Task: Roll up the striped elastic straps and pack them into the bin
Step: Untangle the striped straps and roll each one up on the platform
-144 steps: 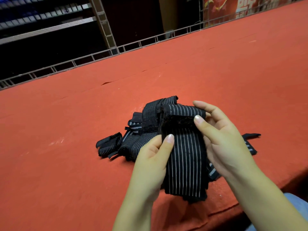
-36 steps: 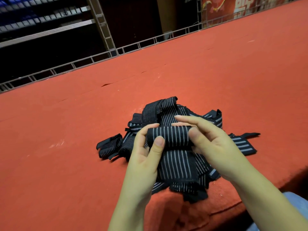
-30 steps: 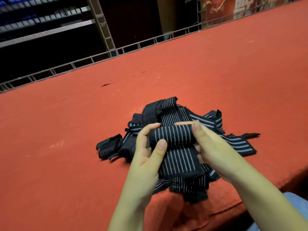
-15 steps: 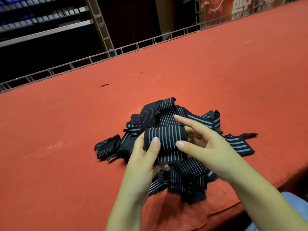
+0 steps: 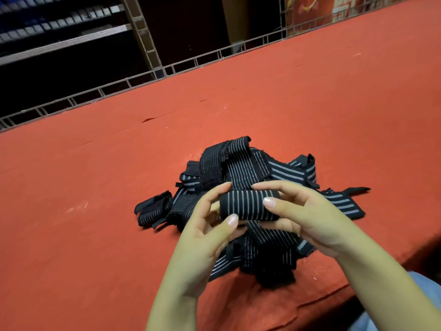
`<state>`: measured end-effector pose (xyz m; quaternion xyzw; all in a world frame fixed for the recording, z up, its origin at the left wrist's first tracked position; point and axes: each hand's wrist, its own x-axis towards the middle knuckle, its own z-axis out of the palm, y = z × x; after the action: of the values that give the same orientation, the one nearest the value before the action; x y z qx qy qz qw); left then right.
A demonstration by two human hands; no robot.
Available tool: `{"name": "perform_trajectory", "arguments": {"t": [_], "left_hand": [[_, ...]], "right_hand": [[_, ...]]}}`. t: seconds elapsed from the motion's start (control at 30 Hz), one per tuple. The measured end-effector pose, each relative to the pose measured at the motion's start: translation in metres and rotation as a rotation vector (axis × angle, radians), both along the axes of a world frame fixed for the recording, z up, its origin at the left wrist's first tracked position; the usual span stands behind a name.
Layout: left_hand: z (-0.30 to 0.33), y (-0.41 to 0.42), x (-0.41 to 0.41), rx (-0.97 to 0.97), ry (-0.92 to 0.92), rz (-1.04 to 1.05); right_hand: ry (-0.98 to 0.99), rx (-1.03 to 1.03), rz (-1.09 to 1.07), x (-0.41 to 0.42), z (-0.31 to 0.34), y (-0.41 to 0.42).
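Left hand [image 5: 210,232] and right hand [image 5: 307,218] pinch one nearly rolled strap [image 5: 248,206]; loose strap pile [image 5: 238,168] at frame centre unrolled; bin not visible.

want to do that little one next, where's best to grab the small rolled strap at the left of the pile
Probably take the small rolled strap across its middle, coming from above and the left: it lies flat on the red felt table, its left side clear, its right against the strap pile.

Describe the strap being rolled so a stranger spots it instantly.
On the red felt table, find the heap of loose straps at the near edge. Just above it, the left hand and right hand pinch the rolled strap: the only tight cylinder.
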<state>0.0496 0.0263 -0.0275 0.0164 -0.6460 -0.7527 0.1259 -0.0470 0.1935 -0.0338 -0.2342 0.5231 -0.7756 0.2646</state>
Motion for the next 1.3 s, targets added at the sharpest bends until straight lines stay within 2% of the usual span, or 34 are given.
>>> {"name": "perform_trajectory", "arguments": {"t": [0.2, 0.47, 0.6, 0.77, 0.83, 1.03, 1.17, 1.3], "left_hand": [[-0.009, 0.019, -0.020, 0.037, -0.030, 0.074], [-0.032, 0.065, -0.061, -0.034, -0.117, -0.095], [-0.039, 0.109, -0.098, -0.029, -0.187, -0.090], [-0.049, 0.156, -0.138, -0.004, -0.273, -0.072], [-0.056, 0.171, -0.149, -0.007, -0.310, -0.088], [-0.068, 0.195, -0.181, -0.034, -0.372, -0.087], [-0.072, 0.198, -0.191, -0.039, -0.386, -0.084], [-0.070, 0.197, -0.186, -0.048, -0.382, -0.088]], "right_hand": [[0.192, 0.139, -0.113, -0.003, -0.008, 0.019], [0.405, 0.354, -0.286, -0.023, -0.040, 0.081], [0.376, 0.364, -0.473, -0.051, -0.063, 0.121], [0.422, 0.567, -0.869, -0.130, -0.088, 0.180], [0.396, 0.653, -0.954, -0.164, -0.101, 0.195], [0.340, 0.791, -0.976, -0.205, -0.137, 0.206], [0.423, 0.899, -0.944, -0.207, -0.139, 0.204], [0.419, 0.940, -0.963, -0.197, -0.127, 0.195]]}}
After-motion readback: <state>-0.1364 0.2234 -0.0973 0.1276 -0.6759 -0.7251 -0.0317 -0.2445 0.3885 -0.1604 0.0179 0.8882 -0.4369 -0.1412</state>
